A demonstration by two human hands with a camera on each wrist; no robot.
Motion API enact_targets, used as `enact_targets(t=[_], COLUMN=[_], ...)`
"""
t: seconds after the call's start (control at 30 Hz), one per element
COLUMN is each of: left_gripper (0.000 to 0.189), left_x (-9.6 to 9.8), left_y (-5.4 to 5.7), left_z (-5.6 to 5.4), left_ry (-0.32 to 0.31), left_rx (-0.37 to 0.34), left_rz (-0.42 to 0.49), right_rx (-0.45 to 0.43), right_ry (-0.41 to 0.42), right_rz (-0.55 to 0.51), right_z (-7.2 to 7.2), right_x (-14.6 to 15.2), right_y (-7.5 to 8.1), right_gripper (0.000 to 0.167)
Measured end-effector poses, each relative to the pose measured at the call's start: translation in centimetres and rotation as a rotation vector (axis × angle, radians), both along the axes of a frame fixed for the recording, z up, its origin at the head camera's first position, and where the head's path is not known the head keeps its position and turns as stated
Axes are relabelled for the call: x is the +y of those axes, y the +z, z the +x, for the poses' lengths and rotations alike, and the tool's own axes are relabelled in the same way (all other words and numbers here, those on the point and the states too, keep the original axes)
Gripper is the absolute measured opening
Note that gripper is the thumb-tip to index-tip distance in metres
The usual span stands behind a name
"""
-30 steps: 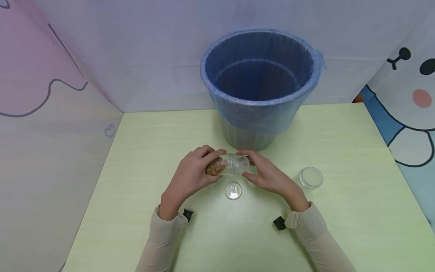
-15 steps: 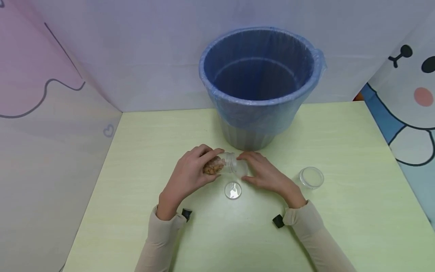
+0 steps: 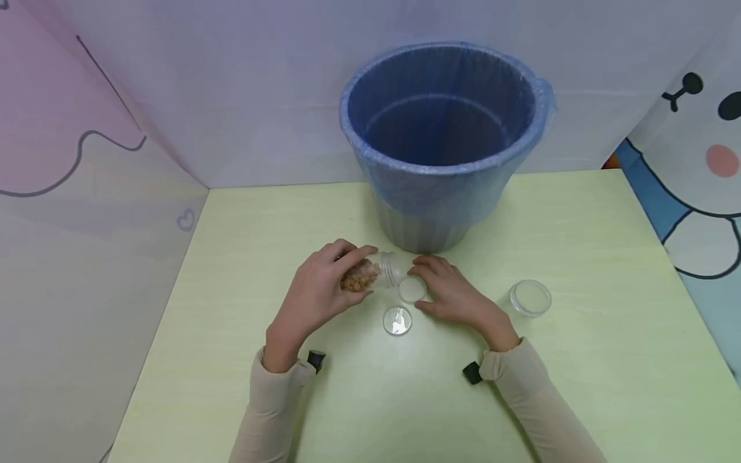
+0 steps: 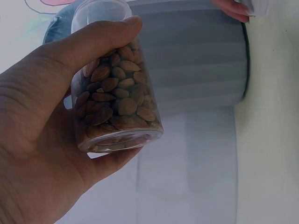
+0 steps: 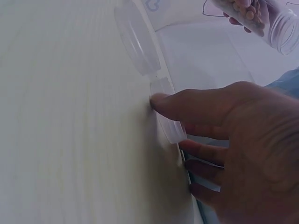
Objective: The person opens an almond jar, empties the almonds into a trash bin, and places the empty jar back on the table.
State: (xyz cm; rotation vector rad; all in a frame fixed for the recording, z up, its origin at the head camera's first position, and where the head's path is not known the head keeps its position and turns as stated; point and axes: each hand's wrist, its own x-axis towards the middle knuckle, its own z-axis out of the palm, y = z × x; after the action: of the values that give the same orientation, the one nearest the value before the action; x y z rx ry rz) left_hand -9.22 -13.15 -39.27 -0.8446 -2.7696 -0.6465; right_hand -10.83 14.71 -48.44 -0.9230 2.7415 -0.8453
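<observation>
My left hand (image 3: pixel 317 283) grips a clear jar (image 4: pixel 124 107) of almonds (image 4: pixel 117 88) round its body. The jar is tilted on its side above the table, its uncapped mouth (image 5: pixel 286 31) toward the right. My right hand (image 3: pixel 454 296) holds a small whitish round lid (image 3: pixel 412 290) at its edge, thumb on one side and fingers on the other, low at the tabletop. In the right wrist view the thumb overlaps this lid (image 5: pixel 168 119), and the fingers are partly hidden behind it. A clear round disc (image 3: pixel 397 320) lies just in front of the lid.
A large bin (image 3: pixel 422 228) with a blue liner (image 3: pixel 442 193) stands at the back of the table (image 3: pixel 260 225), close behind the jar. A clear round cap (image 3: pixel 530 298) lies to the right of the right forearm. Printed curtains (image 3: pixel 260 96) enclose the back and sides.
The right hand has drawn the whitish lid off the jar's mouth and lowered it to the tabletop. The left hand has moved slightly left with the jar, leaving a gap between them.
</observation>
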Motion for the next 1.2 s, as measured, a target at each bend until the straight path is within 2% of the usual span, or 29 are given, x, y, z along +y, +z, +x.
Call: enact_targets(t=[0.27,0.4,0.5,0.6,0.7,0.83,1.0,1.2], left_gripper=[0.067,0.068,0.068,0.068,0.068,0.067,0.068,0.07], left_x=[0.0,-0.3,-0.5,-0.6,-0.8,-0.9,-0.8,-0.8], left_y=[2.1,3.1,3.9,5.0,6.3,7.7,9.8,11.8], left_z=[0.1,0.1,0.1,0.0,-0.3,-0.5,-0.8,-1.0], left_ry=[-0.001,0.01,0.013,0.009,0.006,-0.007,-0.029,-0.039], left_rx=[0.025,0.037,0.058,0.088,0.119,0.149,0.186,0.208], left_rz=[0.016,0.027,0.021,0.009,0.001,-0.004,-0.006,0.022], right_rx=[-0.064,-0.085,-0.102,-0.095,-0.042,0.064,0.147,0.195], right_ry=[-0.032,-0.117,-0.196,-0.248,-0.267,-0.294,-0.328,-0.35], right_rz=[-0.023,-0.093,-0.174,-0.257,-0.323,-0.345,-0.388,-0.402], right_z=[0.6,1.7,2.9,4.2,5.1,5.9,5.7,3.7], right_x=[-0.4,-0.9,-0.7,0.0,1.0,2.7,4.9,7.3], right_y=[0.6,2.1,4.0,6.5,9.2,12.1,15.5,19.2], right_gripper=[0.062,0.05,0.039,0.032,0.029,0.032,0.034,0.033])
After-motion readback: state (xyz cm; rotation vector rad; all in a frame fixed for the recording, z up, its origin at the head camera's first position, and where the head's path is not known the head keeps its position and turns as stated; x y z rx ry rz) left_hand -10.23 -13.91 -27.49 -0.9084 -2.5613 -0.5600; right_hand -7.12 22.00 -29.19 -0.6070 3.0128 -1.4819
